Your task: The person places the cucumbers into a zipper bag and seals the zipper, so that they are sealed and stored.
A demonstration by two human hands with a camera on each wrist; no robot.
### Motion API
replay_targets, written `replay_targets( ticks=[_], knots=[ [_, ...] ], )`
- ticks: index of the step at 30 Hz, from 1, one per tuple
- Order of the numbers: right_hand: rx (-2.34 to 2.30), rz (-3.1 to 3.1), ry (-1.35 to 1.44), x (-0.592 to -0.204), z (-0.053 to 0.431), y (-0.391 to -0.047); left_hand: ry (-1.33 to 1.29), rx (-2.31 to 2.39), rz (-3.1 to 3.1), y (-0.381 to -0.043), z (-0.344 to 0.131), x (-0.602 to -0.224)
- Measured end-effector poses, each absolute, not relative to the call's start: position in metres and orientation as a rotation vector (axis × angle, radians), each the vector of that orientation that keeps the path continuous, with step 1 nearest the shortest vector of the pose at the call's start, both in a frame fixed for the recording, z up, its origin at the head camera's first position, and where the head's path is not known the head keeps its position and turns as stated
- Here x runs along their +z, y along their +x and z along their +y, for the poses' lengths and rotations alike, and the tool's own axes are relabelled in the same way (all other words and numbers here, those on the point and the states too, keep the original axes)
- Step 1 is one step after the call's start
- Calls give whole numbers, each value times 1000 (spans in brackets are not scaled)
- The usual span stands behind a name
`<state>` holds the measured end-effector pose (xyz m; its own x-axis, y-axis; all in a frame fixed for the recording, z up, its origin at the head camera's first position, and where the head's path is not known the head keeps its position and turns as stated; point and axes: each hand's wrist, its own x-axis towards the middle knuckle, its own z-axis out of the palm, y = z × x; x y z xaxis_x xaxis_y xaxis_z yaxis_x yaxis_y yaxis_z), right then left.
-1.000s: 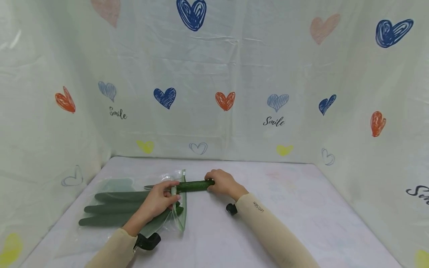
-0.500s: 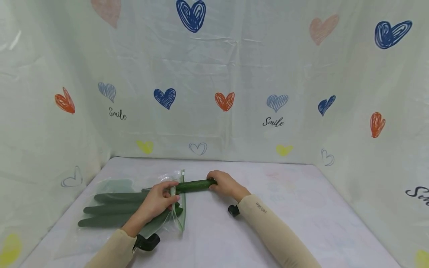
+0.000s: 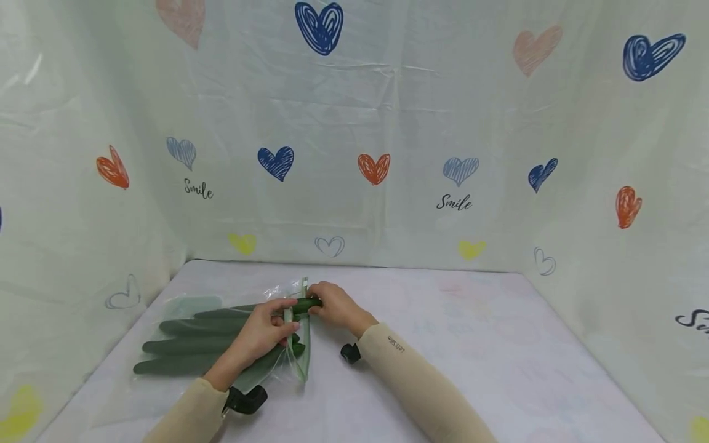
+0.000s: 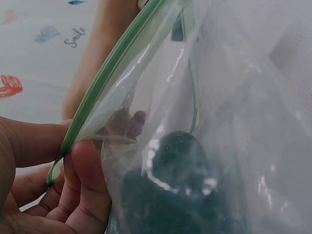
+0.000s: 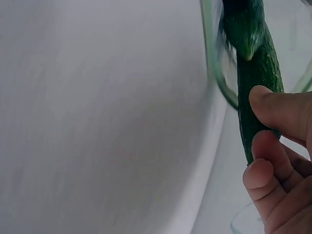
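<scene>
Here, white table under left hand and right hand; heart-printed curtain beyond both. Left: angled forward, pinching rim of bag. Right: angled leftward, gripping cucumber by one end, rest leftward, inside bag.

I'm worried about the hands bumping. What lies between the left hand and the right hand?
In the head view, part of a cucumber and the green edge of the plastic bag lie between the left hand and right hand.

Seemingly a booth, heart-print sheeting, white table
</scene>
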<state>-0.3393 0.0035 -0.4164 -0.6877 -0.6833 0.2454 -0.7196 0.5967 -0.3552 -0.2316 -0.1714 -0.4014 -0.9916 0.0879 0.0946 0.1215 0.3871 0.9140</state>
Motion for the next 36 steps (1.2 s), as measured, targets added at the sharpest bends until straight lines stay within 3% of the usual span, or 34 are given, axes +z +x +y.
replay_targets(
  ticks=[26,36],
  knots=[
    [823,-2860,1113,-426,10,-345,-190,-1702,-2608,-232,-174,-401],
    [1340,-2868,975,-428,1,-350,-175,-1714,-2603,-232,-174,-399]
  ],
)
